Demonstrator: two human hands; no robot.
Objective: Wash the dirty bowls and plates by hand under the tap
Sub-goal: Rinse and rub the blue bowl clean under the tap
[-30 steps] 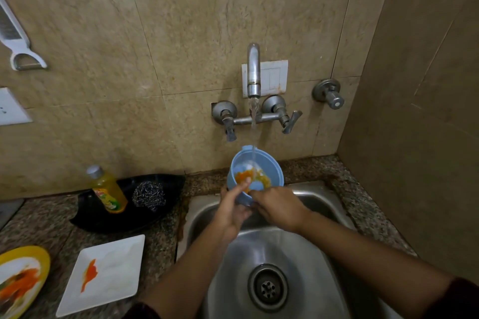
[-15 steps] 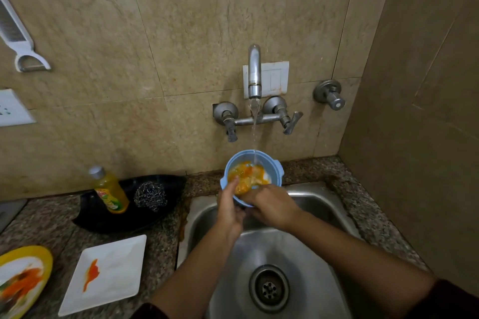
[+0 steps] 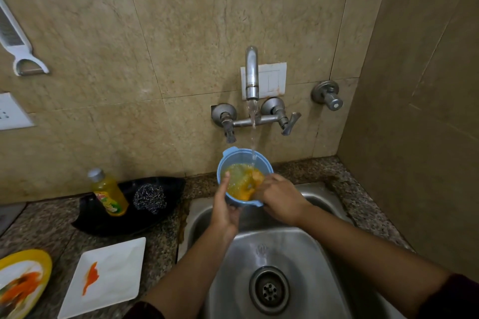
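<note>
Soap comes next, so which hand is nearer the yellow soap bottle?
Left. The left hand grips the blue bowl on the soap bottle's side; the right hand is across the bowl, farther.

- One blue bowl
- Two plates: white square plate, yellow plate
- One black tray
- One soap bottle
- One steel scrubber
- One tap
- One sink
- Two hands: left hand, right hand

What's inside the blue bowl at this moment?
The blue bowl holds murky orange-yellow water with food residue; the tap stream falls into it, and fingers of the right hand dip in. The murk hides the bowl's bottom and those fingertips.
</note>
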